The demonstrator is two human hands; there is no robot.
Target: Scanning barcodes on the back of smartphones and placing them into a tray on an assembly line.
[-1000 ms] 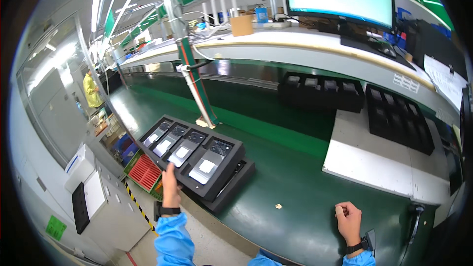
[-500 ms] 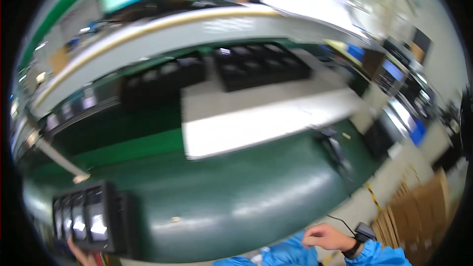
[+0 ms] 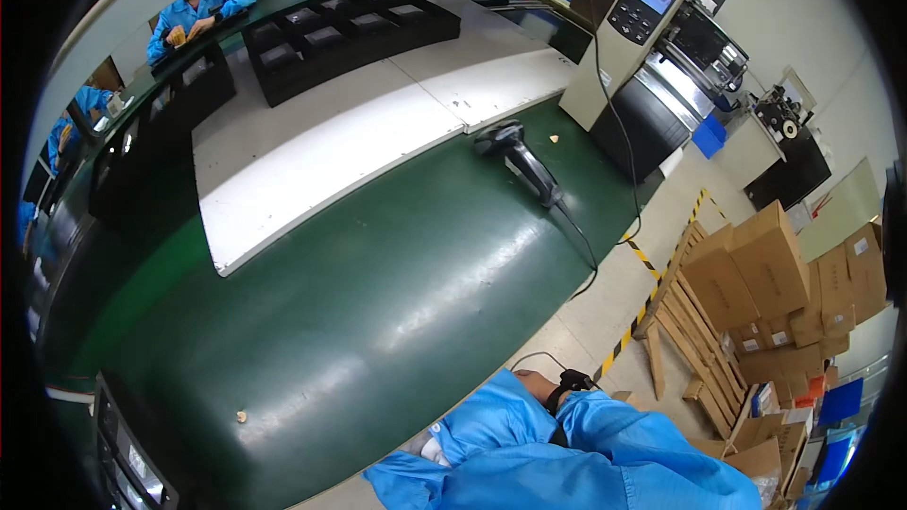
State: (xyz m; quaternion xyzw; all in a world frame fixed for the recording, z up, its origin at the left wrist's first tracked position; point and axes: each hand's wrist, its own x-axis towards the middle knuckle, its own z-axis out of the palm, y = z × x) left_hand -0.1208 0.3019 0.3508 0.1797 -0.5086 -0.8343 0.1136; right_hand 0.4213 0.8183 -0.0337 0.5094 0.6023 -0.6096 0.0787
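My right hand (image 3: 536,384) is low beside the table's near edge, with a black band on its wrist. Its fingers are hidden by blue cloth, so what it holds, if anything, does not show. My left hand is out of sight. At the lower left, a black compartment tray (image 3: 130,458) with shiny items in it is cut off by the rim. A black barcode scanner (image 3: 529,165) lies on the green tabletop (image 3: 359,340), its cable running over the near edge.
Another black compartment tray (image 3: 359,33) rests on a white board (image 3: 312,170). A label printer (image 3: 628,24) stands at the right. Cartons (image 3: 751,264) sit by a wooden pallet (image 3: 694,340) on the floor. Co-workers in blue (image 3: 213,5) sit across the table.
The view has swung right and down. The left tray has slid toward the lower-left rim, and my left hand has gone from view. My right hand's fingers no longer show.
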